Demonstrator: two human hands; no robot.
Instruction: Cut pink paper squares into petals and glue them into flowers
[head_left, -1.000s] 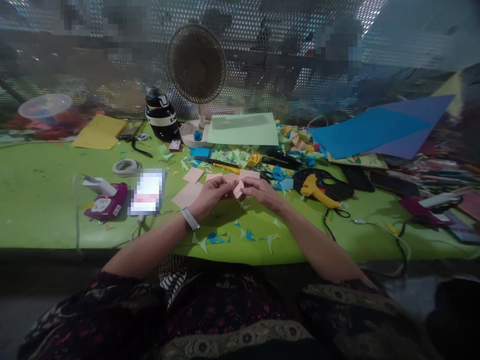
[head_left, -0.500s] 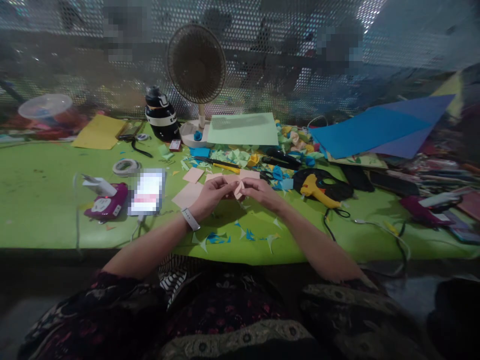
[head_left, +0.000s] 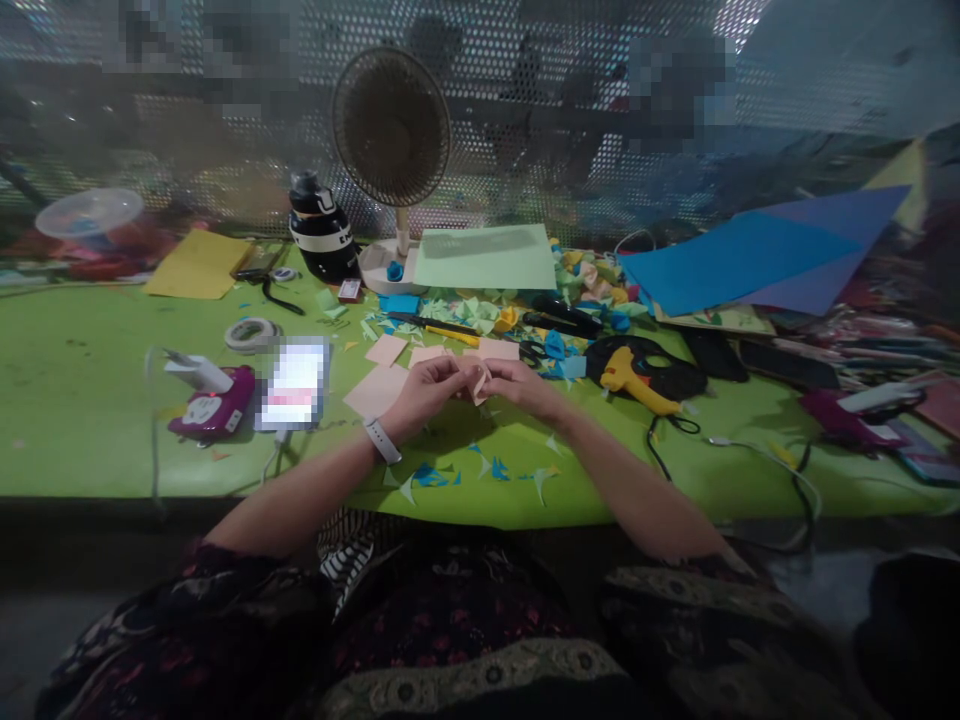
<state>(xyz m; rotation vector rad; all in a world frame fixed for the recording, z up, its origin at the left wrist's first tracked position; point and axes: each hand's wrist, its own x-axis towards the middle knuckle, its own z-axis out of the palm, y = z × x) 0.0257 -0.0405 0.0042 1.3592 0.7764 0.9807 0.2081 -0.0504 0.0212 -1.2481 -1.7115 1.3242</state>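
Left hand (head_left: pixel 426 388) and right hand (head_left: pixel 525 384) meet over the green tabletop (head_left: pixel 300 465), both pinching a small folded pink paper (head_left: pixel 481 386) between their fingertips. Flat pink squares (head_left: pixel 386 350) lie just beyond the left hand (its wrist wears a pale band (head_left: pixel 382 440)), and a yellow glue gun (head_left: pixel 637 382) rests off to the right.

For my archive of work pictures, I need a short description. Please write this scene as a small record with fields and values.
Left hand: holds a pink paper piece
Right hand: holds the same piece
Piece's shape: looks curled; exact folds too small to tell
Beside left hand: larger pink sheet
Right of hands: yellow glue gun
Near front edge: blue scraps
Back of table: fan, dark bottle, pale green sheet
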